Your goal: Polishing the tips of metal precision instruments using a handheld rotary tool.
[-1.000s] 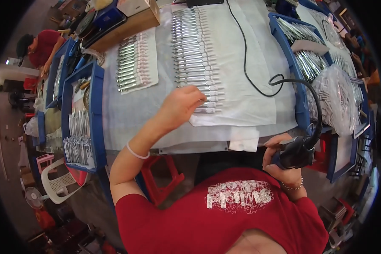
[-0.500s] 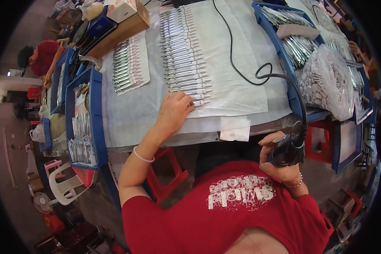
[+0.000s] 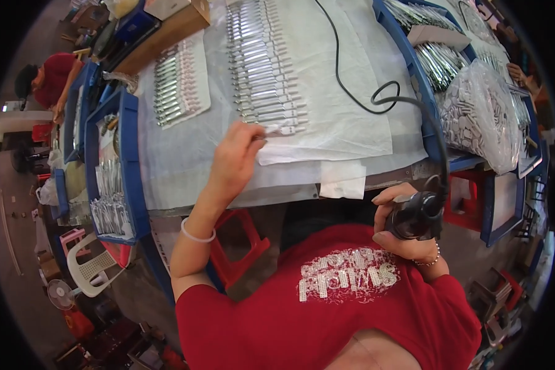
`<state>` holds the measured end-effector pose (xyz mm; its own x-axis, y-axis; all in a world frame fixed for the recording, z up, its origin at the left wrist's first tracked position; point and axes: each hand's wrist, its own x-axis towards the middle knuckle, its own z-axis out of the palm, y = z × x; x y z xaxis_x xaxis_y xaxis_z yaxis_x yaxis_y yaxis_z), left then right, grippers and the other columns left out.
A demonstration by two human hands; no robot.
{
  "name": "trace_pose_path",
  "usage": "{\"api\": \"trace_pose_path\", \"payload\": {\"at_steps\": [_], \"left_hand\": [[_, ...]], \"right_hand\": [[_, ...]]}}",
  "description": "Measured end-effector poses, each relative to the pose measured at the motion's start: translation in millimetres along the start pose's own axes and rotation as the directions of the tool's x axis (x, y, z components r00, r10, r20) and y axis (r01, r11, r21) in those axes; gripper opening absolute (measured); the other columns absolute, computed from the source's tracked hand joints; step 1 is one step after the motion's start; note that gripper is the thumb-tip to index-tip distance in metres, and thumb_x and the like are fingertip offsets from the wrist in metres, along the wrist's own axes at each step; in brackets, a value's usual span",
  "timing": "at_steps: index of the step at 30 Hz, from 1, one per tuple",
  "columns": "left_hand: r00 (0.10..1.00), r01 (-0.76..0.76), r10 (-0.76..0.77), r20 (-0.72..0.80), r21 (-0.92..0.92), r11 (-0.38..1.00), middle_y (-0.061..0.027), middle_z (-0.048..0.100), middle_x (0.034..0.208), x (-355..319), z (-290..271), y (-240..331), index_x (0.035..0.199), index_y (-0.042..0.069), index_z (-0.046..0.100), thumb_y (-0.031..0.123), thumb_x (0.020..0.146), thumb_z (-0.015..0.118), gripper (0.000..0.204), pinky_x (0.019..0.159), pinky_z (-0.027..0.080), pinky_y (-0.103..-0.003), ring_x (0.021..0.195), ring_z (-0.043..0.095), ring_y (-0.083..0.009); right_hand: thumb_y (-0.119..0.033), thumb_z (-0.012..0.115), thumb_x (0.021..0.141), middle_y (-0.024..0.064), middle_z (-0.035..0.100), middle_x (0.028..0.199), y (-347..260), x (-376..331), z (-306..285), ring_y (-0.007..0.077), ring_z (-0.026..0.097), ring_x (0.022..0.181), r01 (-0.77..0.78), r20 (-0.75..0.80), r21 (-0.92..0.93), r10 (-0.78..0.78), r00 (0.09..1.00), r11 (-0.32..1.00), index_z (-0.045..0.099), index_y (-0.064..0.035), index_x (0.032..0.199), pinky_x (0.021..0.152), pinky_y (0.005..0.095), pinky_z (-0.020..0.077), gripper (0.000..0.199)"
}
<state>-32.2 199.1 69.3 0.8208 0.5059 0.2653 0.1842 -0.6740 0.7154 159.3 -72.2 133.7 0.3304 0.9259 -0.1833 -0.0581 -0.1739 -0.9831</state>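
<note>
My left hand is at the near end of a long row of slim metal rods with white tags. Its fingers are pinched together over the left end of the nearest rod; what is between the fingertips is hidden. The row lies on a white sheet on the table. Low at the right, in front of my body, my right hand is wrapped around a black corded hand tool. From its top a black cable loops across the sheet.
A shorter row of rods lies on a card to the left. Blue trays of rods flank the table, with a clear bag of small pale pieces at right. A folded white cloth hangs over the front edge. Another person sits far left.
My left hand has drawn back leftward along the nearest rod, its fingers now at the rod's left end. My right hand still holds the black tool. The whole view has shifted slightly.
</note>
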Motion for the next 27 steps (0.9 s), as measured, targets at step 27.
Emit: {"api": "trace_pose_path", "payload": {"at_steps": [27], "left_hand": [[0.662, 0.519, -0.332, 0.672, -0.731, -0.444, 0.0003, 0.053, 0.068, -90, 154, 70, 0.109, -0.002, 0.064, 0.042, 0.106, 0.035, 0.053, 0.048, 0.032, -0.020, 0.051, 0.039, -0.0052]], "right_hand": [[0.006, 0.070, 0.074, 0.0198, 0.066, 0.112, 60, 24, 3, 0.0065, 0.057, 0.071, -0.185, 0.025, -0.190, 0.193, 0.981, 0.964, 0.050, -0.0001, 0.115, 0.066, 0.0216, 0.0477, 0.047]]}}
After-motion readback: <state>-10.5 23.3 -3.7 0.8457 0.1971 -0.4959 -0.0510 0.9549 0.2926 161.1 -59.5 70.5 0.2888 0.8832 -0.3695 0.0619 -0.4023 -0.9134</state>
